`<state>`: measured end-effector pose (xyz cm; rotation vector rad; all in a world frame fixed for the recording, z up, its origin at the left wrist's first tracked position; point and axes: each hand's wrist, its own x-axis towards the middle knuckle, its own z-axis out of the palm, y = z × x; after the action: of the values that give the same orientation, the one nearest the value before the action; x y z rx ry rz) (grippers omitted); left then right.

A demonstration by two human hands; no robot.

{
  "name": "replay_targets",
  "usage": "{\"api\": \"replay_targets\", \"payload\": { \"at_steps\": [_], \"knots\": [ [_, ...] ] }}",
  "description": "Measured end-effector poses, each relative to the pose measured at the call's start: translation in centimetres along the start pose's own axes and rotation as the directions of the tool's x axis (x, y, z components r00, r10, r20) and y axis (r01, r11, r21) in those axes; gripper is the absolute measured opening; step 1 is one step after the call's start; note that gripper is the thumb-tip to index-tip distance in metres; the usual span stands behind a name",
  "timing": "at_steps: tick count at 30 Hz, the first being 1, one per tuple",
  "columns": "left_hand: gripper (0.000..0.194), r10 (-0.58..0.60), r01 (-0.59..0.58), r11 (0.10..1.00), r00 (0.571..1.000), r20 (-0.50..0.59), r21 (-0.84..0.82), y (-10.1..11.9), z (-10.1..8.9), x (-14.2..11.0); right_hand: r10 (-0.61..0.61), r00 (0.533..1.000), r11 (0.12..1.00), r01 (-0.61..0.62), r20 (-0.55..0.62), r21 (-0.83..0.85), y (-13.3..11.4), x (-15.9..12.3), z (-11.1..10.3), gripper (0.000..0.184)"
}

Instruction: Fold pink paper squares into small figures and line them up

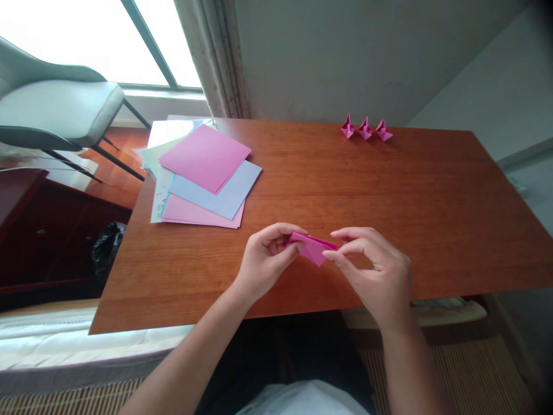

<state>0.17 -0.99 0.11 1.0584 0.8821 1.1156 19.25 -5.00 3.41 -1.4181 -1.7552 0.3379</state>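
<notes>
A small folded piece of pink paper (317,249) is held up over the front part of the wooden table (328,190). My left hand (270,253) pinches its left end, thumb in front and fingers behind. At its right end is my right hand (374,262), with thumb and fingertips closed on the corner. The paper has a straight folded upper edge and a point facing down. Some of its left end is hidden by my left fingers.
Sheets of pink paper (205,155), blue-grey paper (220,193) and lighter pink paper (199,213) lie stacked at the table's left. Three pink origami figures (365,129) stand in a row by the back edge. A chair (60,109) is beyond the left edge.
</notes>
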Motion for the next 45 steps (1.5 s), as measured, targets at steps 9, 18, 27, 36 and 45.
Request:
{"api": "replay_targets", "payload": {
  "at_steps": [9,18,27,36,45],
  "knots": [
    [0.016,-0.038,0.037,0.999,0.996,0.084,0.015,-0.2,0.1,-0.1,0.002,0.996,0.998,-0.008,0.092,0.063,-0.8,1.2,1.3,0.004],
    [0.024,-0.040,0.036,0.997,0.998,0.054,0.068,-0.6,0.2,-0.1,0.112,0.965,0.983,-0.143,0.236,0.119,-0.9,2.2,1.6,0.007],
    [0.019,-0.074,0.074,0.994,0.997,-0.010,0.080,0.1,0.2,0.1,0.128,0.964,0.977,-0.163,0.234,0.135,-0.9,2.0,1.4,0.009],
    [0.015,-0.051,0.048,0.991,0.998,0.024,0.122,-0.4,0.0,-0.2,0.184,0.950,0.957,-0.232,0.252,0.176,-0.8,2.1,1.6,0.010],
    [0.018,-0.087,0.069,0.967,0.994,0.064,0.245,-0.4,0.1,-0.1,0.317,0.915,0.871,-0.385,0.250,0.305,0.8,1.5,1.3,0.012]
  ]
}}
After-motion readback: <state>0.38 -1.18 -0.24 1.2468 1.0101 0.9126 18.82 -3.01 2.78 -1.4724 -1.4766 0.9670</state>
